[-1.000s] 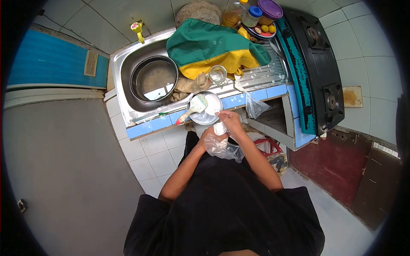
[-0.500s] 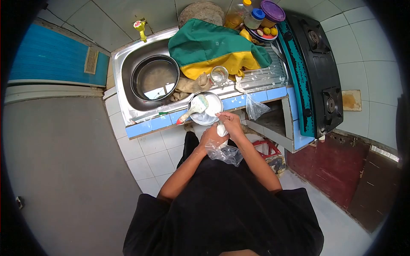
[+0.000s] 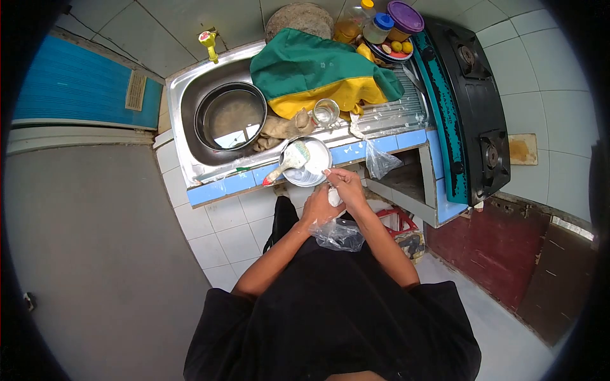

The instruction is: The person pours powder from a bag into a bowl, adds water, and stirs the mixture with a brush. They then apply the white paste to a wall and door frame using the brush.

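a kitchen is seen from above. near the centre of the view, both hands are held together just off the front edge of a blue-tiled worktop (image 3: 222, 188). the left hand (image 3: 319, 206) is closed around the gathered top of a clear plastic bag (image 3: 338, 233), which hangs crumpled at six o'clock from the hands, against a black shirt. the right hand (image 3: 346, 184) is pinched on a small white lump (image 3: 334, 197) at the bag's mouth, between the two hands; whether the lump is inside the bag cannot be told. the hands seem to be held close so that the bag's mouth is supported while the lump is handled. at eleven o'clock from the hands, a metal bowl (image 3: 311, 166) is set at the worktop's edge, within easy reach, with a white-smeared spatula (image 3: 289, 159) laid across it. further off at ten o'clock, a large pot (image 3: 230, 117) is stood in the sink (image 3: 181, 136). at twelve o'clock, a green and yellow cloth (image 3: 321, 70) is draped over the draining board, with a glass (image 3: 326, 112) just beside it.
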Motion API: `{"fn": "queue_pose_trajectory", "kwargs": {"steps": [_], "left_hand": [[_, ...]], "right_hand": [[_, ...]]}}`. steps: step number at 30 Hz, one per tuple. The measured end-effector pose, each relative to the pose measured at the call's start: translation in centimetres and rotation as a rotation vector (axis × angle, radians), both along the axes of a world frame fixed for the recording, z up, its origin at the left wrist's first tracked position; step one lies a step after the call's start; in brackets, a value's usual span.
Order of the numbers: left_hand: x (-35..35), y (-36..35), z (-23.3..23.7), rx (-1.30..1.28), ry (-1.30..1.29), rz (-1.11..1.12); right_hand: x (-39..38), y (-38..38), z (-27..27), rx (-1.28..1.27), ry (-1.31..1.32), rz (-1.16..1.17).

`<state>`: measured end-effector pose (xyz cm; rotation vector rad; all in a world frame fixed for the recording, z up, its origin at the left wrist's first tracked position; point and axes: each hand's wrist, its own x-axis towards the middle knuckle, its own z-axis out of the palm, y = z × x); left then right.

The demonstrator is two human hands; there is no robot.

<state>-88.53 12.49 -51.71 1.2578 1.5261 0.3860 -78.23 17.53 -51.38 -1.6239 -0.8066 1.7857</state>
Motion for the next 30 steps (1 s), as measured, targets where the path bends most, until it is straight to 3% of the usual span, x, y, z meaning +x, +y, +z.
{"fn": "queue_pose_trajectory", "kwargs": {"steps": [18,23,30], "left_hand": [[0.7,-0.5,-1.3,0.145,0.083,-0.042],[0.8,-0.6,-1.1,0.186,0.036,-0.016],[0.5,-0.6,-0.7,0.221,-0.075,-0.035]], "right_hand": [[0.2,0.0,1.7,-0.061,0.09,-0.024],[1.0,-0.2,0.8,-0.025,0.092,0.035],[0.9,0.0,3.6,-0.094,0.169,0.04]]}}
